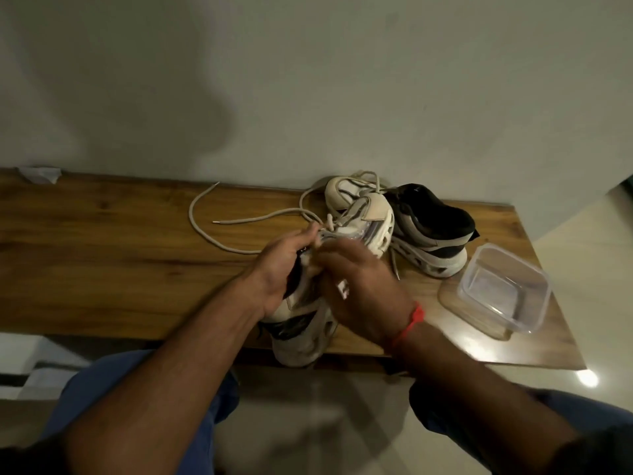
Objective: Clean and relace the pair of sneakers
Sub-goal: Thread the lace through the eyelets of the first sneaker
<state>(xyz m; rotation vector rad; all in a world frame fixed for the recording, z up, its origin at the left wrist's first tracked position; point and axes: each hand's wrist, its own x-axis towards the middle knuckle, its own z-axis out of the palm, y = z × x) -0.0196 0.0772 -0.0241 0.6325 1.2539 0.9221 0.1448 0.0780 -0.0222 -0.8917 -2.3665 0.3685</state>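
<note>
A white and black sneaker [303, 341] lies on the wooden bench [102, 262], heel over the front edge and toe pointing away. My left hand [282, 269] grips its left side, fingertips at the eyelets where a beige lace [205, 231] enters. My right hand [359, 289], with a red band on the wrist, curls over the tongue and top of this sneaker; motion blur hides what its fingers pinch. The lace loops out loose over the bench to the left. The second sneaker [433, 234] lies on its side behind, against the first one's toe.
A clear plastic container [503, 289] stands on the bench's right end, close to the second sneaker. A wall runs right behind the bench. A crumpled pale scrap [39, 174] lies at the far left back edge. My knees in blue trousers are below the bench's front edge.
</note>
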